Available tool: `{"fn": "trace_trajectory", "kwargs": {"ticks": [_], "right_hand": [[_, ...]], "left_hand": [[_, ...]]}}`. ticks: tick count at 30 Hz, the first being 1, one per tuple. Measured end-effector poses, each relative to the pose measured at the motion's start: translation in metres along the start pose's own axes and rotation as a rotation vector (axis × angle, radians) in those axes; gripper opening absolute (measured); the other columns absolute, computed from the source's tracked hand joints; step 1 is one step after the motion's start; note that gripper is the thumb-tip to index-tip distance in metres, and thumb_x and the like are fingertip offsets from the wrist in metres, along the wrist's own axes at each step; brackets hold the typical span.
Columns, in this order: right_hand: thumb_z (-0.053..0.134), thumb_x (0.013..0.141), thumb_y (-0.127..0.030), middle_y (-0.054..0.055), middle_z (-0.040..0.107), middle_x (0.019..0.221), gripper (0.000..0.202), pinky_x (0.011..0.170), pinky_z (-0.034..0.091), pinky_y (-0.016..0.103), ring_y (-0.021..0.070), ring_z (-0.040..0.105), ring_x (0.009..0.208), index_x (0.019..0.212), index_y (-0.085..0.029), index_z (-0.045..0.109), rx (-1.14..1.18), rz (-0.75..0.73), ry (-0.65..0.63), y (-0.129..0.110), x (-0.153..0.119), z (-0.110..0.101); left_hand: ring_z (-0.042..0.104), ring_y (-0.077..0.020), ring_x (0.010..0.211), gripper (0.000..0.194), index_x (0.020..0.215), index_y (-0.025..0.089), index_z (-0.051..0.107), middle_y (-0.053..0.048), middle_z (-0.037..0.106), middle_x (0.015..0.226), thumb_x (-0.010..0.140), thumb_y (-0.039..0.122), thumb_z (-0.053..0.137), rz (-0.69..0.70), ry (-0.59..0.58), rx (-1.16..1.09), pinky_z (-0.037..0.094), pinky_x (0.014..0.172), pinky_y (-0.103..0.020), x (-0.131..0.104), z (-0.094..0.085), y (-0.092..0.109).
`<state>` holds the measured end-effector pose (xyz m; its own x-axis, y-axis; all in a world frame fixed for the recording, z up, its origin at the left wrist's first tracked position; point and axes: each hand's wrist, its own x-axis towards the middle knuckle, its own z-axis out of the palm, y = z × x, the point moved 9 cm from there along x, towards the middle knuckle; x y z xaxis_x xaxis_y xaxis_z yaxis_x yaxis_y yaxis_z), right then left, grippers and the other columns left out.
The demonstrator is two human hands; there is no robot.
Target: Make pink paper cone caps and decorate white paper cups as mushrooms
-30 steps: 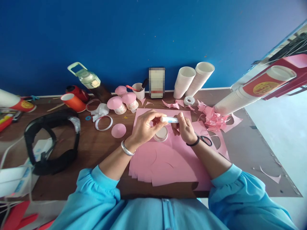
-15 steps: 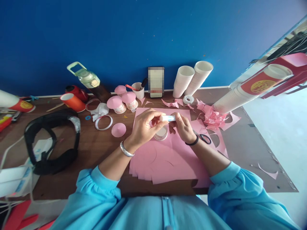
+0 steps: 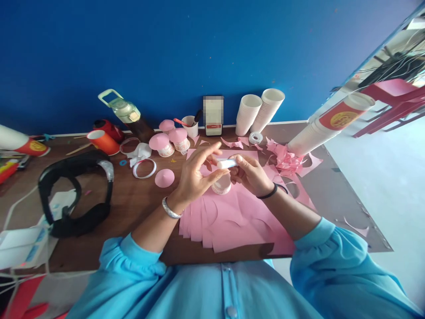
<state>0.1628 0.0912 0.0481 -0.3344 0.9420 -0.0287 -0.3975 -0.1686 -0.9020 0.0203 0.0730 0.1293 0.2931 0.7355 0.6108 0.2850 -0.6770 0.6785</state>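
My right hand (image 3: 250, 174) is closed on a small white tube (image 3: 227, 163), which looks like a glue stick, held level above the pink paper. At the tube's left end, my left hand (image 3: 196, 173) has its thumb and fingers spread apart, with nothing between them that I can make out. Below the tube a short white cup (image 3: 222, 184) stands on the stacked pink sheets (image 3: 232, 226). To the left, a pink paper cone (image 3: 164, 178) lies on the brown table, near several small cups topped with pink cones (image 3: 159, 142).
Stacked white cups (image 3: 248, 115), a tape roll (image 3: 255, 138) and a phone (image 3: 213, 116) are at the back. Crumpled pink scraps (image 3: 287, 159) lie right; a bottle (image 3: 124, 110), white ring (image 3: 144, 169) and black neckband (image 3: 76, 195) are left.
My left fingers have opened and come off the tube's end. The tube stays in my right hand, slightly lower left. The view has shifted a little.
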Motion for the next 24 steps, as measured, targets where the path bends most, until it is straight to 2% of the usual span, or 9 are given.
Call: {"fn": "trace_trajectory", "kwargs": {"ticks": [1, 3, 7, 11, 14, 17, 20, 22, 24], "right_hand": [[0.078, 0.082, -0.064, -0.007, 0.051, 0.063, 0.048, 0.048, 0.045, 0.024, 0.0064, 0.043, 0.045, 0.085, -0.019, 0.064, 0.041, -0.015, 0.011, -0.003, 0.002, 0.0], [0.081, 0.081, -0.06, -0.009, 0.048, 0.06, 0.045, 0.048, 0.044, 0.023, 0.0055, 0.039, 0.044, 0.089, -0.02, 0.064, 0.115, -0.07, 0.064, -0.007, 0.007, -0.006], [0.081, 0.081, -0.057, -0.01, 0.046, 0.059, 0.041, 0.047, 0.042, 0.021, 0.005, 0.036, 0.044, 0.087, -0.021, 0.062, 0.253, -0.087, 0.118, 0.005, 0.019, -0.015], [0.079, 0.083, -0.056, -0.01, 0.045, 0.059, 0.038, 0.046, 0.04, 0.022, 0.0061, 0.035, 0.045, 0.088, -0.023, 0.061, 0.261, -0.047, 0.151, 0.016, 0.022, -0.022], [0.078, 0.084, -0.058, -0.01, 0.043, 0.06, 0.038, 0.045, 0.04, 0.023, 0.0071, 0.035, 0.045, 0.087, -0.024, 0.059, 0.191, -0.068, 0.171, 0.003, 0.016, -0.038], [0.075, 0.086, -0.06, -0.009, 0.042, 0.06, 0.039, 0.044, 0.04, 0.023, 0.0071, 0.033, 0.044, 0.082, -0.026, 0.058, 0.126, -0.143, 0.236, -0.027, 0.003, -0.067], [0.075, 0.086, -0.059, -0.008, 0.043, 0.062, 0.038, 0.045, 0.041, 0.022, 0.0074, 0.034, 0.046, 0.078, -0.026, 0.057, 0.082, -0.237, 0.286, -0.056, -0.011, -0.088], [0.081, 0.081, -0.054, -0.007, 0.046, 0.066, 0.035, 0.048, 0.043, 0.022, 0.008, 0.038, 0.05, 0.08, -0.027, 0.06, 0.085, -0.289, 0.317, -0.069, -0.016, -0.092], [0.086, 0.076, -0.049, -0.007, 0.047, 0.069, 0.033, 0.051, 0.045, 0.022, 0.0083, 0.042, 0.055, 0.083, -0.028, 0.062, 0.097, -0.313, 0.324, -0.073, -0.015, -0.084]], "left_hand": [[0.069, -0.0158, 0.093, 0.066, 0.147, 0.027, 0.049, -0.01, 0.067, 0.126, 0.089, 0.041, 0.078, -0.054, -0.001, -0.061, 0.061, 0.08, -0.031, -0.006, 0.001, -0.008], [0.069, -0.019, 0.103, 0.08, 0.154, 0.028, 0.038, -0.013, 0.059, 0.139, 0.086, 0.043, 0.08, -0.141, 0.004, -0.112, 0.062, 0.084, -0.034, -0.023, 0.004, -0.024], [0.066, -0.0243, 0.113, 0.083, 0.149, 0.027, 0.039, -0.015, 0.056, 0.14, 0.082, 0.047, 0.083, -0.225, 0.026, 0.061, 0.061, 0.093, -0.043, -0.061, 0.011, -0.051], [0.06, -0.0334, 0.126, 0.092, 0.152, 0.025, 0.034, -0.018, 0.054, 0.141, 0.079, 0.05, 0.084, -0.176, -0.086, 0.204, 0.057, 0.102, -0.053, -0.086, 0.03, -0.066], [0.053, -0.0395, 0.138, 0.1, 0.156, 0.023, 0.027, -0.021, 0.051, 0.147, 0.078, 0.039, 0.087, -0.195, -0.193, 0.32, 0.048, 0.112, -0.061, -0.097, 0.042, -0.075], [0.049, -0.0421, 0.142, 0.104, 0.156, 0.023, 0.026, -0.022, 0.05, 0.15, 0.074, 0.03, 0.089, -0.229, -0.243, 0.403, 0.044, 0.116, -0.064, -0.101, 0.044, -0.079], [0.053, -0.0421, 0.139, 0.101, 0.152, 0.021, 0.032, -0.023, 0.054, 0.146, 0.071, 0.026, 0.091, -0.227, -0.245, 0.433, 0.046, 0.115, -0.063, -0.095, 0.038, -0.074], [0.055, -0.0405, 0.136, 0.098, 0.15, 0.021, 0.035, -0.022, 0.056, 0.144, 0.07, 0.027, 0.092, -0.195, -0.227, 0.431, 0.046, 0.114, -0.061, -0.084, 0.034, -0.067], [0.057, -0.0376, 0.135, 0.095, 0.149, 0.021, 0.036, -0.021, 0.057, 0.146, 0.072, 0.031, 0.091, -0.167, -0.204, 0.395, 0.047, 0.114, -0.058, -0.07, 0.031, -0.06]]}}
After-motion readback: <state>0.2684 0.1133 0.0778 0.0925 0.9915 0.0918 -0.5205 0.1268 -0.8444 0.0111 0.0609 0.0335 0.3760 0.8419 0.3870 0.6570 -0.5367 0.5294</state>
